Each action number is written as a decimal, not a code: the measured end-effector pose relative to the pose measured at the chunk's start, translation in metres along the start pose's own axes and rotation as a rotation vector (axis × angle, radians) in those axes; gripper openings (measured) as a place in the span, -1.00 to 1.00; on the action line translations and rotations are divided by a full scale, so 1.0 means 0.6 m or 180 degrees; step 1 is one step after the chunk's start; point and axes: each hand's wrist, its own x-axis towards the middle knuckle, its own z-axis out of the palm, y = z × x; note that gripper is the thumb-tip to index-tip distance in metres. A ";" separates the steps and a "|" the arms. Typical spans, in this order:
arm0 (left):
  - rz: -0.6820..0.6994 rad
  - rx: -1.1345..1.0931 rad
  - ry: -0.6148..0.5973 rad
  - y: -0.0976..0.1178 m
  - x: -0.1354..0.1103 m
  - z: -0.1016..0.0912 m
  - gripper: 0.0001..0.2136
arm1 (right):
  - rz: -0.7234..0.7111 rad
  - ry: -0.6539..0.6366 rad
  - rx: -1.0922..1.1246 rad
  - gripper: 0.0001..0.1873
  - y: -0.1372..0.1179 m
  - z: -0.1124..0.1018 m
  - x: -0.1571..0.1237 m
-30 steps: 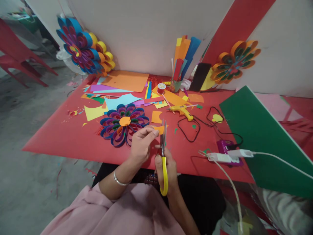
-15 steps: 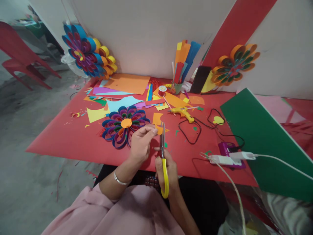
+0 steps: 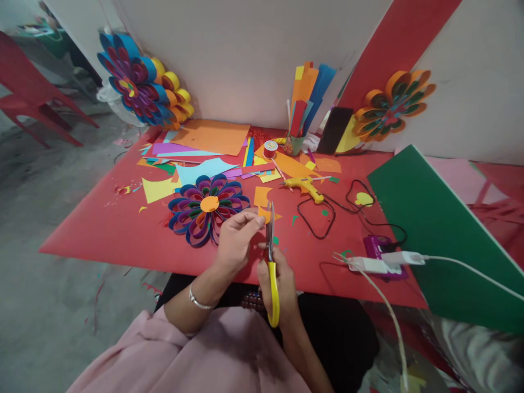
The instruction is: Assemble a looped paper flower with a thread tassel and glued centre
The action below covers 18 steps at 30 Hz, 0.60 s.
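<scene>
My right hand (image 3: 278,281) grips yellow-handled scissors (image 3: 273,295), their blades pointing away from me. Pinched between the thumb and fingers of my left hand (image 3: 236,240) is a small piece of orange paper (image 3: 264,214), right beside the scissor blades. The blades look nearly closed, and my fingers partly cover the paper. Just beyond my left hand lies a paper flower (image 3: 196,218) of blue, purple and green loops with an orange disc (image 3: 209,204) at its centre. A square orange scrap (image 3: 262,196) lies on the table behind the blades.
A yellow glue gun (image 3: 305,187) with a black cord lies right of centre on the red table (image 3: 102,229). Near the right edge sit a purple power strip (image 3: 379,248) and white plugs. A green board (image 3: 446,234) overlaps that corner. Paper strips (image 3: 307,93) stand in a cup behind.
The whole view has shifted slightly. My hands stay close together, and the scissor blades look a little closer together at the orange paper.
</scene>
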 end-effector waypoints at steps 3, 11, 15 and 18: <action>0.0058 0.0235 -0.0066 0.010 0.003 -0.008 -0.74 | -0.0045 -0.0024 0.0005 -0.53 -0.009 -0.002 0.004; 0.0063 0.0382 -0.0198 0.018 0.011 -0.026 -0.78 | 0.0006 -0.0157 0.0086 -0.57 -0.010 0.000 0.004; 0.0131 0.0336 -0.0199 0.018 0.013 -0.024 -0.80 | 0.0021 -0.0169 0.0128 -0.53 -0.005 0.002 0.003; 0.0105 0.0318 -0.0168 0.018 0.013 -0.023 -0.82 | 0.0061 -0.0175 0.0163 -0.52 -0.006 0.002 0.001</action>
